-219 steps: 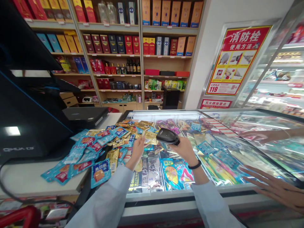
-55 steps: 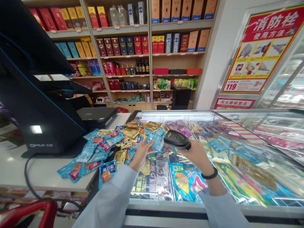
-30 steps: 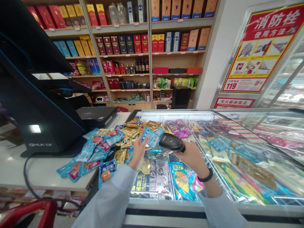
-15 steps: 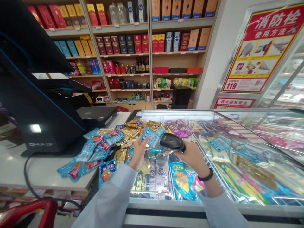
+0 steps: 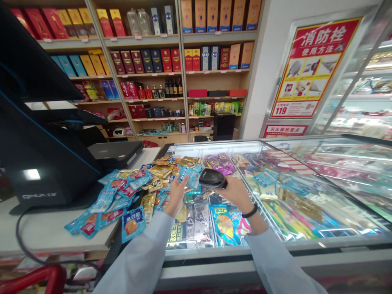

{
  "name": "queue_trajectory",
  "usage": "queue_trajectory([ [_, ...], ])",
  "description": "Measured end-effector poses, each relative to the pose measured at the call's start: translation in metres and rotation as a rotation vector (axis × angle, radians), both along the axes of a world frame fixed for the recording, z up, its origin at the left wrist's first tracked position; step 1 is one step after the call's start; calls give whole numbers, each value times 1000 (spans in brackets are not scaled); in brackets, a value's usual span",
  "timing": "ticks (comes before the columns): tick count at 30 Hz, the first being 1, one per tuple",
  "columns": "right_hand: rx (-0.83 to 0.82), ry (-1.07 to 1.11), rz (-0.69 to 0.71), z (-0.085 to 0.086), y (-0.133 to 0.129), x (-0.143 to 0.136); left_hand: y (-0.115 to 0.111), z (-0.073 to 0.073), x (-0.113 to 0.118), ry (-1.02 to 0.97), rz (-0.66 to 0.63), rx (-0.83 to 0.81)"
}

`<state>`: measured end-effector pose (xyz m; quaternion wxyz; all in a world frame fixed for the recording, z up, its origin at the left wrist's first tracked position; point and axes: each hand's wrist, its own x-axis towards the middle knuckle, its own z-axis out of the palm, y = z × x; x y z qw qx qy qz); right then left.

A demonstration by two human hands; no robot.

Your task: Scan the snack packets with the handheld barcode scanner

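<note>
My left hand (image 5: 177, 193) is closed on a light-blue snack packet (image 5: 194, 177), held up above the glass freezer top (image 5: 190, 254). In my right hand (image 5: 235, 191) is a black handheld barcode scanner (image 5: 211, 178); its head points left at the packet, very close to it. Whether the two touch, I cannot tell. To the left of my left hand lies a heap of blue snack packets (image 5: 105, 200) and gold snack packets (image 5: 161, 170), spread from the white counter onto the freezer. On my right wrist sits a black band (image 5: 250, 211).
A black checkout terminal (image 5: 39, 163) stands on the white counter (image 5: 55, 228) at left, its cable hanging in front. More blue packets (image 5: 266, 177) and a gold packet (image 5: 300, 203) lie on the freezer at right. Shelves of boxed bottles (image 5: 147, 61) line the back; a red chair frame (image 5: 39, 281) is bottom left.
The view has turned slightly right, so everything shifts left. My left hand still holds the packet and my right hand the scanner, with nearly the same spacing between them.
</note>
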<state>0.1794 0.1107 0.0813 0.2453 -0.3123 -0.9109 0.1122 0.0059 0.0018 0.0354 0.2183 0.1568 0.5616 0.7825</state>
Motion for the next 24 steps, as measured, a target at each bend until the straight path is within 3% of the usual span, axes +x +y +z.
queue_trajectory([
  [7, 54, 16, -197, 19, 34, 56, 48, 2, 49, -131, -220, 17],
  [12, 54, 25, -421, 24, 68, 116, 103, 4, 113, -161, -439, -4],
  [17, 54, 21, -575, 16, 92, 164, 152, -14, 180, -146, -672, -100],
  [20, 36, 16, -615, 9, 101, 179, 173, -24, 205, -106, -685, -162],
  [24, 17, 4, -635, 0, 108, 186, 190, -34, 218, 90, -641, -265],
])
